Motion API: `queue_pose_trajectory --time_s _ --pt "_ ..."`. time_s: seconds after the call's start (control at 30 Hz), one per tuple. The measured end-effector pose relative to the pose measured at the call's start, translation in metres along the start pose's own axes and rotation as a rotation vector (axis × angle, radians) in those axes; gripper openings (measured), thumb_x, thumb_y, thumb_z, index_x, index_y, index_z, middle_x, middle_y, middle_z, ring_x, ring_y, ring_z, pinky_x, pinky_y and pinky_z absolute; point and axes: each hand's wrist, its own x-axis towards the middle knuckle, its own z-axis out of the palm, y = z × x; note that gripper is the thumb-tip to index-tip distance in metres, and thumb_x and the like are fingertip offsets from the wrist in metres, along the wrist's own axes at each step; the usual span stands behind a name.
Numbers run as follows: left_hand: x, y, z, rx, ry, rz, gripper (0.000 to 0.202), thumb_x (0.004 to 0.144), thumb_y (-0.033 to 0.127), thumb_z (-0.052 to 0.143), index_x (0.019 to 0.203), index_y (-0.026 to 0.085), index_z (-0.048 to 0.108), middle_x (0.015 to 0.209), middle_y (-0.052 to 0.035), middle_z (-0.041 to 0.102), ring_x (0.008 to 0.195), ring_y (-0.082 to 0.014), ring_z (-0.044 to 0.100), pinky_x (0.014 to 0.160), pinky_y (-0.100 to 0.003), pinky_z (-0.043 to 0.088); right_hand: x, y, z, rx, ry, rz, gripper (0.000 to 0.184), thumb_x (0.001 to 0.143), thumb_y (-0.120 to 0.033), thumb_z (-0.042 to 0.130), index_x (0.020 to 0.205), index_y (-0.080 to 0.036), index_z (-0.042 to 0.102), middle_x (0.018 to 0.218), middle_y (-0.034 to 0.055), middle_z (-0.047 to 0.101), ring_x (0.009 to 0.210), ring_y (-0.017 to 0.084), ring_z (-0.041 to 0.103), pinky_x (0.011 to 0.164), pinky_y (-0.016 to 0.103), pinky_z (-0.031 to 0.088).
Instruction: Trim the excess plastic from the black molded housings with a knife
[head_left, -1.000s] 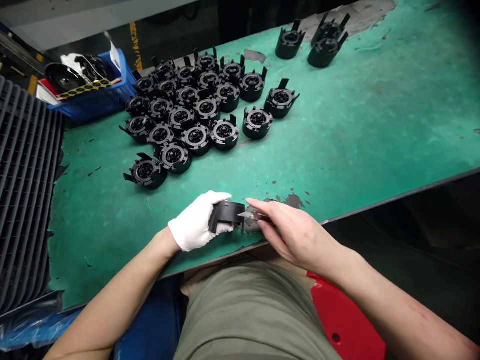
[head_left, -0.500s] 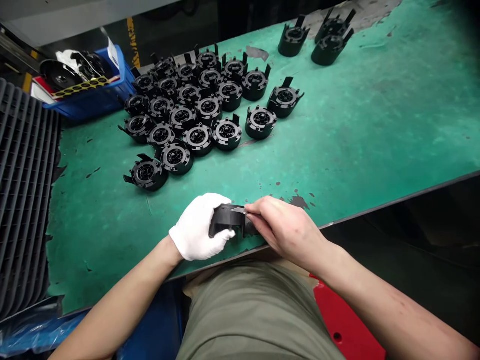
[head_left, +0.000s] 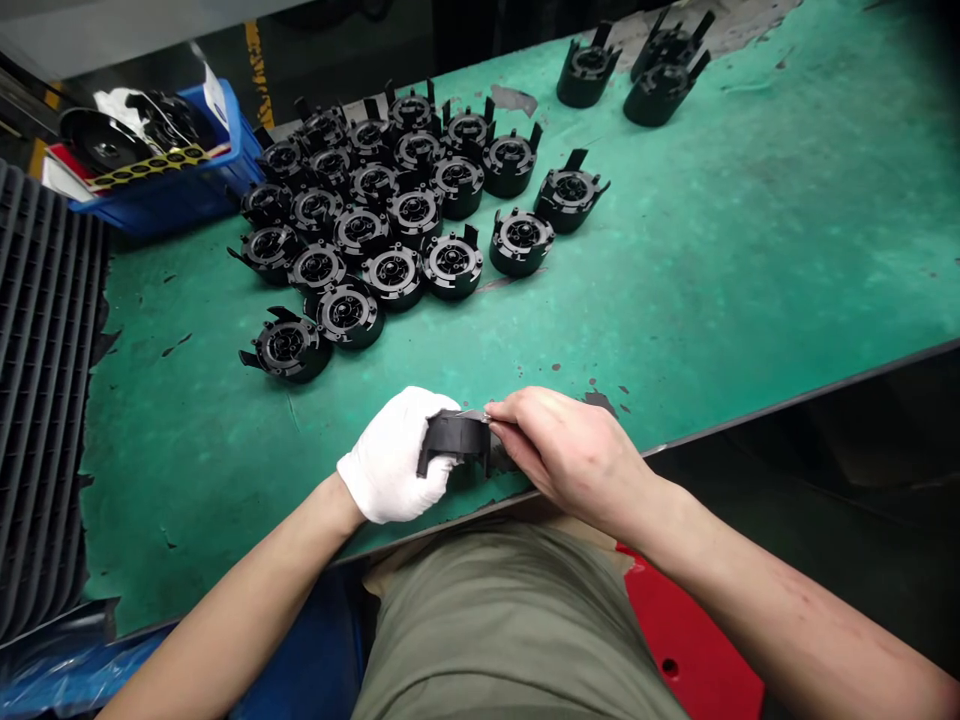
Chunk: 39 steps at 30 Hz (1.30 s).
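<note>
From here I see the black housing (head_left: pixel 459 437) over the table (head_left: pixel 720 290), the left hand (head_left: pixel 396 458) gripping its left side in gloved fingers, the right hand (head_left: pixel 576 438) pinching a blade (head_left: pixel 472 414) at its top rim.

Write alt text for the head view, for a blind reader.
A white-gloved left hand grips a black part while the bare right hand holds a thin blade at its upper edge. Beyond, many similar black parts stand on a green table, near a blue bin.
</note>
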Motion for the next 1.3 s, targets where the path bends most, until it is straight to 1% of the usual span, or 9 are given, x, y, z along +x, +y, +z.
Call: queue_pose_trajectory --time_s 0.07,0.17,0.27,0.47,0.63,0.83,1.1,1.3 --pt "0.0017 0.0023 -0.0015 0.007 -0.001 0.009 0.036 0.085 0.025 0.061 0.12 0.021 0.061 0.108 -0.0095 0.071 0.095 -0.0286 0.07 0.087 -0.045 0.06 0.0005 0.0 0.0001 0.013 -0.004 0.002 0.011 0.116 -0.024 0.056 0.116 -0.017 0.065 0.103 0.008 0.078 0.094 0.019 0.074 0.081 0.03 0.057" --pt "0.0046 0.0046 -0.0033 -0.006 -0.018 0.019 0.029 0.084 0.023 0.059 0.113 0.022 0.061 0.104 -0.0081 0.071 0.091 -0.0276 0.069 0.084 -0.044 0.058 0.0006 0.0006 0.0009 0.012 -0.005 0.009 0.012 0.117 -0.025 0.055 0.116 -0.018 0.064 0.104 0.0079 0.078 0.094 0.018 0.074 0.081 0.03 0.057" --pt "0.0062 0.0052 -0.0041 -0.022 -0.032 0.022 0.027 0.083 0.023 0.059 0.109 0.022 0.06 0.102 -0.0073 0.07 0.09 -0.0275 0.069 0.083 -0.043 0.057 0.0009 0.0015 0.0007 -0.027 0.005 -0.019 0.013 0.117 -0.025 0.056 0.113 -0.017 0.064 0.101 0.0079 0.077 0.091 0.018 0.072 0.078 0.03 0.055" --pt "0.0035 0.0016 -0.0025 -0.022 -0.027 0.052 0.037 0.085 0.019 0.059 0.122 0.022 0.056 0.109 -0.007 0.07 0.094 -0.0266 0.068 0.087 -0.042 0.057 0.0047 -0.0006 -0.0042 -0.167 -0.005 -0.07 0.019 0.117 -0.025 0.053 0.108 -0.017 0.067 0.094 0.0064 0.076 0.085 0.018 0.068 0.071 0.033 0.047" --pt "-0.0006 -0.0021 -0.0014 0.01 -0.023 0.062 0.043 0.087 0.021 0.061 0.129 0.02 0.054 0.114 -0.009 0.067 0.098 -0.0277 0.066 0.087 -0.043 0.057 0.0063 -0.006 -0.0077 -0.314 0.003 -0.128 0.015 0.112 -0.015 0.058 0.101 -0.018 0.067 0.089 0.0046 0.072 0.079 0.02 0.058 0.066 0.036 0.038" --pt "0.0016 0.0006 -0.002 0.019 -0.024 0.093 0.038 0.087 0.018 0.059 0.125 0.021 0.053 0.111 -0.0081 0.067 0.095 -0.0267 0.065 0.086 -0.043 0.056 0.0046 -0.0051 -0.0081 -0.328 -0.011 -0.146 0.014 0.109 -0.013 0.06 0.097 -0.019 0.066 0.085 0.0026 0.065 0.076 0.02 0.052 0.066 0.038 0.036" --pt "0.0 -0.0008 0.0001 0.007 -0.022 0.083 0.042 0.088 0.017 0.059 0.128 0.02 0.051 0.113 -0.0082 0.064 0.097 -0.0254 0.065 0.085 -0.041 0.058 0.0022 -0.0021 -0.0079 -0.315 -0.016 -0.17 0.013 0.109 -0.012 0.061 0.099 -0.018 0.067 0.087 0.0035 0.067 0.077 0.02 0.053 0.066 0.037 0.038" --pt "0.0013 -0.0003 -0.0007 -0.005 -0.035 0.069 0.039 0.087 0.016 0.058 0.126 0.021 0.052 0.111 -0.0069 0.062 0.096 -0.0242 0.065 0.084 -0.04 0.058 0.0001 -0.0006 -0.0068 -0.284 -0.018 -0.189 0.011 0.109 -0.012 0.061 0.102 -0.017 0.067 0.091 0.0038 0.071 0.079 0.019 0.056 0.066 0.036 0.037"
